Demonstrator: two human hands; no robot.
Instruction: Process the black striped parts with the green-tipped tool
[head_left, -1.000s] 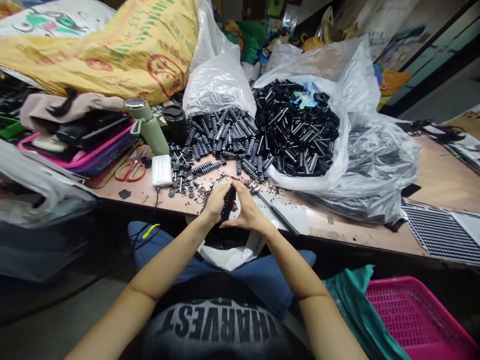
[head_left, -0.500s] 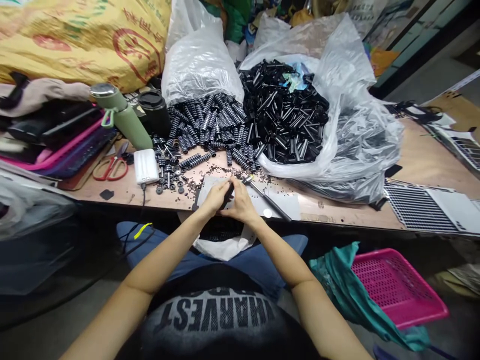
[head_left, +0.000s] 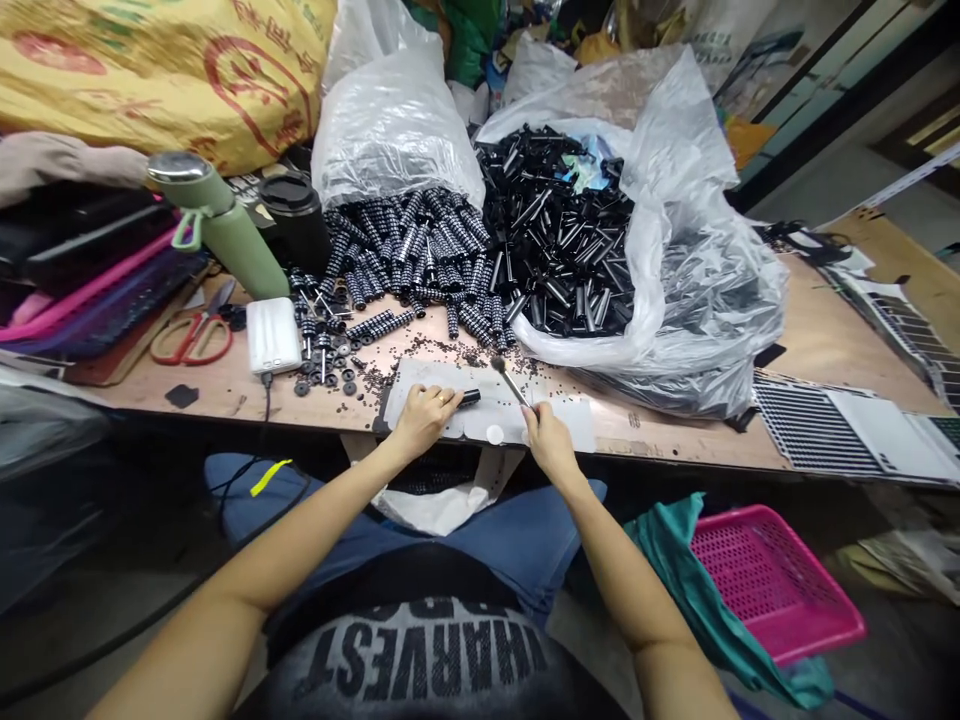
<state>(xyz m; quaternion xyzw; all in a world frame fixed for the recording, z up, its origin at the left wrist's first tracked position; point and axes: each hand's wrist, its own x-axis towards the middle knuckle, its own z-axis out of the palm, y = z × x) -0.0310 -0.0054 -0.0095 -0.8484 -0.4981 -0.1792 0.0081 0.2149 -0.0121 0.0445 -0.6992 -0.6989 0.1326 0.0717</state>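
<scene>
My left hand (head_left: 426,415) is closed around a short black tube (head_left: 470,397), whose end sticks out to the right. It rests over a grey-white plate (head_left: 495,415) at the table's front edge. My right hand (head_left: 549,440) grips the handle of a small hammer (head_left: 512,384) with a metal shaft. The hammer's head points away from me, towards many tiny dark bits (head_left: 450,348) scattered behind the plate. Ridged black-and-white cylinders (head_left: 409,245) lie heaped behind them. To their right, smooth black tubes (head_left: 570,230) fill an open clear plastic bag (head_left: 660,335).
On the left are red-handled scissors (head_left: 192,338), a white box (head_left: 273,335) with a cable, a green bottle (head_left: 225,225) and a black cup (head_left: 294,220). Striped sheets (head_left: 814,425) lie at the right. A pink basket (head_left: 772,580) stands below the table, beside teal cloth (head_left: 686,580).
My hands, together around the black piece before, have moved apart. The right hand has taken hold of the hammer that was lying on the plate; the left keeps the tube.
</scene>
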